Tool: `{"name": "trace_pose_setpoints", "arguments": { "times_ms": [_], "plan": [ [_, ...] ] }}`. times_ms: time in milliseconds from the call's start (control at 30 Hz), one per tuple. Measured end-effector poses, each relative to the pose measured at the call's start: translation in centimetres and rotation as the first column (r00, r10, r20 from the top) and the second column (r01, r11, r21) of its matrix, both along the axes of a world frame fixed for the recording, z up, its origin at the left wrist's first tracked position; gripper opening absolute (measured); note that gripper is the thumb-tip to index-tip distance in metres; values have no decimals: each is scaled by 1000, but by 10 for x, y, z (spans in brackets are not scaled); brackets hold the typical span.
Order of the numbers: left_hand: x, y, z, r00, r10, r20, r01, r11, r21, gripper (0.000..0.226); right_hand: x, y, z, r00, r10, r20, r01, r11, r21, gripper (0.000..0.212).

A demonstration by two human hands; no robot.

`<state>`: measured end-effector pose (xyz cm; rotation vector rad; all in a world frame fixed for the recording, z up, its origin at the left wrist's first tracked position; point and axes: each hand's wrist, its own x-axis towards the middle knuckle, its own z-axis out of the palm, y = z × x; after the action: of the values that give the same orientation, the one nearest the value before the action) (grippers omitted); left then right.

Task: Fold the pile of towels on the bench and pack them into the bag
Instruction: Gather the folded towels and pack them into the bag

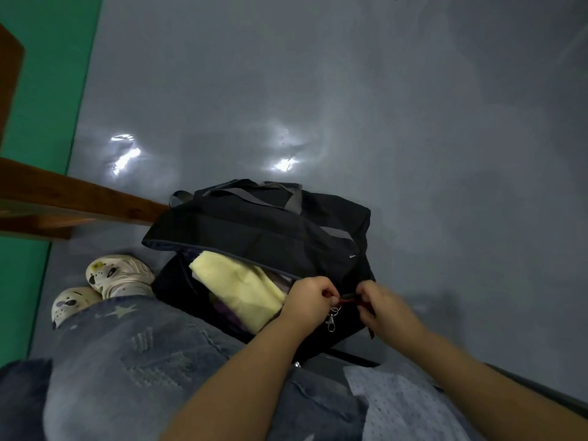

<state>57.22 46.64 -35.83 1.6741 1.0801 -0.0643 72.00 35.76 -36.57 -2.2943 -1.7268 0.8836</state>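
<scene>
A black duffel bag (270, 230) with grey straps lies on the grey floor in front of my knees. Its top opening gapes on the left, showing a folded pale yellow towel (241, 288) with a purple cloth under it. My left hand (308, 300) pinches the zipper pull at the right end of the opening, where a small red tab and a silver clip (331, 319) hang. Just to the right, my right hand (381, 305) grips the bag's edge next to the red tab.
A wooden bench leg and rail (79, 202) run along the left, by a green wall (47, 90). My feet in pale shoes (121, 275) stand left of the bag. A light blue perforated cloth (407, 405) lies on my right thigh.
</scene>
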Motion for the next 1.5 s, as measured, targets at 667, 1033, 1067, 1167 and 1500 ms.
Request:
{"name": "trace_pose_setpoints", "arguments": {
  "times_ms": [667,1033,1067,1167,1500],
  "plan": [
    [-21,8,-16,981,175,82,-130,911,-392,28,-60,-5,19,619,-653,-437,252,692,-677,17],
    [-24,17,5,967,198,161,-85,844,-530,24,-3,18,-25,984,178,4,-171,942,288,25],
    [-23,17,6,968,187,169,-72,849,-524,24,-3,23,-27,984,177,-4,-168,939,301,21],
    [-21,16,8,973,160,164,-59,867,-495,25,-5,33,-33,977,215,5,-205,927,313,16],
    [-21,19,10,970,165,177,-57,868,-494,25,-12,15,-41,991,131,-5,-113,876,469,28]
  ]
}}
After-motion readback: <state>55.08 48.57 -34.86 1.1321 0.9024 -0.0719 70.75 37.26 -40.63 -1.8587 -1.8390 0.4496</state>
